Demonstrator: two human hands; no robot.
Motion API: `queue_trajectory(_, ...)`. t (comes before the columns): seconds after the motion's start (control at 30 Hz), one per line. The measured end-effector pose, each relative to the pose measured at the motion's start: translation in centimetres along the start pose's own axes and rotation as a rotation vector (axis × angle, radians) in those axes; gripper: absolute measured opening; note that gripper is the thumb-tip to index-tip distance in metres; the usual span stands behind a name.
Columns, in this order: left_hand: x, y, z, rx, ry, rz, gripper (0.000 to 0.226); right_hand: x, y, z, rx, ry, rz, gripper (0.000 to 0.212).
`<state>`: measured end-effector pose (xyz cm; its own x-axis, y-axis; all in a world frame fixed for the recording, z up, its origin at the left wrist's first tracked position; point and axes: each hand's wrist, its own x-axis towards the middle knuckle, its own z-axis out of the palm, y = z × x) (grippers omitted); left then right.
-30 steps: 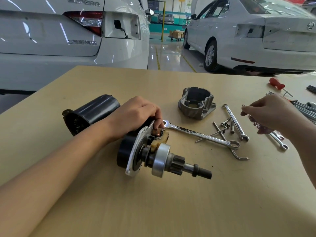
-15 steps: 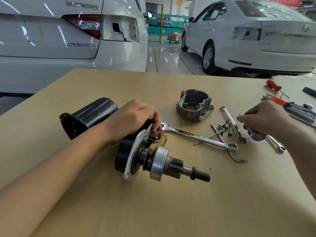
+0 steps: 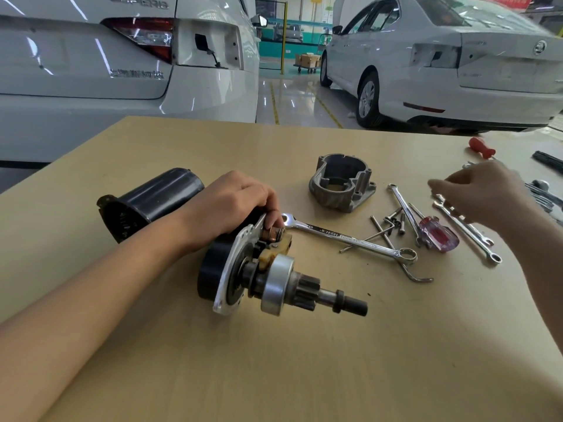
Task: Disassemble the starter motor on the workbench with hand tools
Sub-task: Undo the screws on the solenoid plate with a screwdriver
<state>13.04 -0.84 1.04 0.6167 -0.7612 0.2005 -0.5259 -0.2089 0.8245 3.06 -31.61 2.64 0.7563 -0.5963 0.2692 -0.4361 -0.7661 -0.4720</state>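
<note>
A single wide-angle view came from a camera worn on the person's head, looking forward and down across the tan surface. It sat close: both forearms entered from the bottom corners, the left hand near the middle and the right hand toward the right edge. The near part of the surface filled the lower half of the frame. Beyond the far edge, the view took in two white cars and a glossy floor, with straight lines bowed by the lens.

Light tan wooden workbench with starter parts and tools

On it lie a black cylindrical motor casing, the shafted starter core with pinion gear, a grey cast-metal nose housing, a long chrome combination spanner, loose bolts and a red-and-clear-handled screwdriver.
</note>
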Motion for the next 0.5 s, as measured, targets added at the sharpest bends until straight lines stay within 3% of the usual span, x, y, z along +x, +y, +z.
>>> queue_trajectory(0.07, 0.0, 0.1, 0.0, -0.002, -0.006, -0.002, 0.035, 0.6, 0.8, -0.7, 0.024, 0.041, 0.019, 0.022)
queue_trajectory(0.17, 0.0, 0.1, -0.1, 0.001, -0.006, -0.009, 0.035, 1.0, 2.0, -1.4, 0.049, -0.034, 0.109, 0.01)
queue_trajectory(0.3, 0.0, 0.1, -0.1, -0.008, -0.004, -0.006, 0.034, 1.4, 2.9, -1.7, 0.071, -0.05, 0.137, 0.011)
queue_trajectory(0.4, 0.0, 0.0, 0.0, -0.002, -0.002, -0.009, 0.034, 0.5, 1.1, -1.3, 0.129, -0.142, -0.047, 0.007)
queue_trajectory(0.5, 0.0, 0.0, -0.1, -0.007, 0.0, -0.015, 0.035, -1.3, -1.7, -0.4, 0.078, -0.383, -0.286, 0.008)
